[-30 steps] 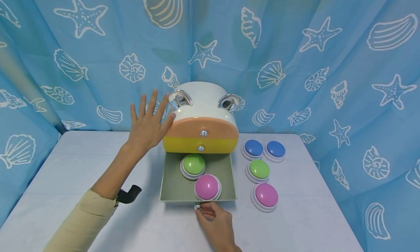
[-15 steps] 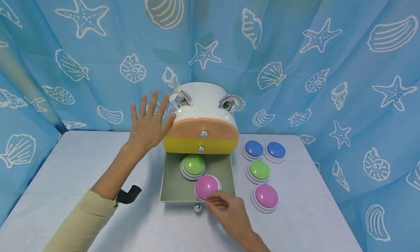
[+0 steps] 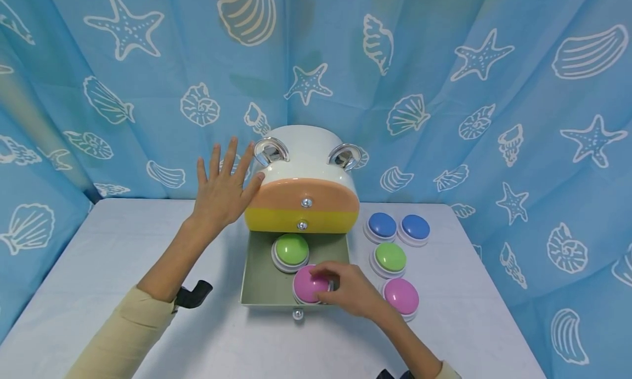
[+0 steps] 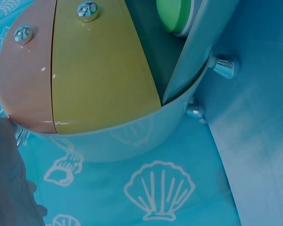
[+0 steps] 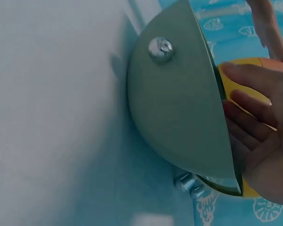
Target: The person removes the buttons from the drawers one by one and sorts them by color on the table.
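Observation:
A rounded white toy-like cabinet [image 3: 303,165] has an orange drawer, a yellow drawer and a pulled-out grey-green bottom drawer [image 3: 257,288]. Inside the latter sit a green dome-topped button [image 3: 291,249] and a pink dome-topped button [image 3: 307,284]. My right hand [image 3: 353,288] reaches over the drawer's front right, its bent fingers and thumb spread about the pink button's right side. In the right wrist view that button is hidden, and the fingers [image 5: 254,110] dip behind the drawer front. My left hand [image 3: 222,195], fingers straight and spread, lies against the cabinet's upper left side.
Right of the drawer, on the white-covered table [image 3: 459,324], stand two blue buttons [image 3: 415,226], another green button [image 3: 390,256] and another pink button [image 3: 402,295]. A silver knob [image 3: 298,314] juts from the drawer front. A blue shell-print curtain [image 3: 434,44] hangs behind.
My right hand has let go of the bottom drawer's knob and moved up and right, over the drawer rim to the pink button. The left hand and the drawer have stayed in place.

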`<state>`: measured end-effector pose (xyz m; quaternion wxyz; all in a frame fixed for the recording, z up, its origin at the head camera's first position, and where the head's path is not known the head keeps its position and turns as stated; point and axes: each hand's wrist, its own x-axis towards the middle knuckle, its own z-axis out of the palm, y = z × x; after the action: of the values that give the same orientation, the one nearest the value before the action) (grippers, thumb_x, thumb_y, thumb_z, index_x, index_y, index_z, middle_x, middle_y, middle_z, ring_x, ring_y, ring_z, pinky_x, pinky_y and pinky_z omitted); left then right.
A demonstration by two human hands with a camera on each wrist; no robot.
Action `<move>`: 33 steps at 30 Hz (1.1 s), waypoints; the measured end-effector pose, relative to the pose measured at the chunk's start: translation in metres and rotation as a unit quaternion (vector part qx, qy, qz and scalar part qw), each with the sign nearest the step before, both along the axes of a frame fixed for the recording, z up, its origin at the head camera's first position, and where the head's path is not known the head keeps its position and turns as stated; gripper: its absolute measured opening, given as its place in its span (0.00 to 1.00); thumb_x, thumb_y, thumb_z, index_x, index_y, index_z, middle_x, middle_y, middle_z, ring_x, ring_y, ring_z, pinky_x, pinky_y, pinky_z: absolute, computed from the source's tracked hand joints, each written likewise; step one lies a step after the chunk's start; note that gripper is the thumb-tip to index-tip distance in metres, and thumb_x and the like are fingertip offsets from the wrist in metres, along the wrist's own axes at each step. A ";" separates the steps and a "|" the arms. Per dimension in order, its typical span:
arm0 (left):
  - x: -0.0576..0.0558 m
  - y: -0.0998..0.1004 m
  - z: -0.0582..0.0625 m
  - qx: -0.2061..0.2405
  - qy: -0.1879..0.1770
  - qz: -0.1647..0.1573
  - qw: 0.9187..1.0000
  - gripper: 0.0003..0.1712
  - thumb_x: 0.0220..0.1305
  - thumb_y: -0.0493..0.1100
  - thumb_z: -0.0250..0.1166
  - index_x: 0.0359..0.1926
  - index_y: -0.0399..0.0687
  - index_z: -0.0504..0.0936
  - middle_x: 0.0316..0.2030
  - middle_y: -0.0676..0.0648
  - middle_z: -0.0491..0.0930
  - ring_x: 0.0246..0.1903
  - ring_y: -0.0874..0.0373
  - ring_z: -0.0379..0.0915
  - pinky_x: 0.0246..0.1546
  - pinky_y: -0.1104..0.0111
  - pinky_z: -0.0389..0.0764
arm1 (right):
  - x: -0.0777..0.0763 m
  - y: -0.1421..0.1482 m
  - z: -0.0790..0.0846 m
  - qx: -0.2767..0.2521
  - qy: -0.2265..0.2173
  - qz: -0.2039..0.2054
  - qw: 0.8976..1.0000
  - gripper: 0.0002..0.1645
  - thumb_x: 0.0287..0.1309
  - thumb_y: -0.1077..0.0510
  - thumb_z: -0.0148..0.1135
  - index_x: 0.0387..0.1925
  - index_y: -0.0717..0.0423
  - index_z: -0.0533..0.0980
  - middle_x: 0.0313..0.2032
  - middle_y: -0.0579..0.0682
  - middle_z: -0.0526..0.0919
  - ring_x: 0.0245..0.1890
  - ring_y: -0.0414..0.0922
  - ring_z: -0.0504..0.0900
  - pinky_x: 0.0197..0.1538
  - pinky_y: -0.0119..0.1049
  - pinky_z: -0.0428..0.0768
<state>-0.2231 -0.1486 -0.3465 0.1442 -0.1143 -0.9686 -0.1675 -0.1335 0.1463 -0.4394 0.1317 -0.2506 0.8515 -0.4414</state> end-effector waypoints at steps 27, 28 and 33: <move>-0.001 0.000 0.000 -0.002 -0.007 0.001 1.000 0.40 0.77 0.64 0.40 0.81 0.55 0.42 0.79 0.40 0.34 0.75 0.36 0.24 0.66 0.35 0.27 | -0.024 -0.012 0.003 0.170 0.075 0.098 0.978 0.40 0.47 0.59 0.80 0.63 0.57 0.74 0.57 0.51 0.79 0.56 0.48 0.76 0.57 0.46 0.78; -0.001 0.000 0.000 -0.002 -0.007 0.001 1.000 0.40 0.77 0.64 0.40 0.81 0.55 0.42 0.79 0.40 0.34 0.75 0.36 0.24 0.66 0.35 0.27 | -0.025 -0.012 0.002 0.174 0.073 0.097 0.977 0.41 0.47 0.59 0.80 0.63 0.57 0.74 0.57 0.50 0.79 0.56 0.48 0.76 0.57 0.46 0.78; 0.000 0.000 0.000 -0.002 -0.005 0.002 1.000 0.40 0.77 0.64 0.40 0.81 0.54 0.43 0.79 0.40 0.34 0.75 0.36 0.23 0.66 0.35 0.27 | -0.027 -0.013 0.001 0.180 0.059 0.092 0.978 0.41 0.47 0.58 0.80 0.64 0.56 0.74 0.57 0.49 0.79 0.56 0.48 0.76 0.56 0.46 0.78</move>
<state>-0.2234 -0.1489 -0.3465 0.1394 -0.1121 -0.9698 -0.1657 -0.1601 0.1337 -0.4383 0.1643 -0.3258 0.8966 -0.2510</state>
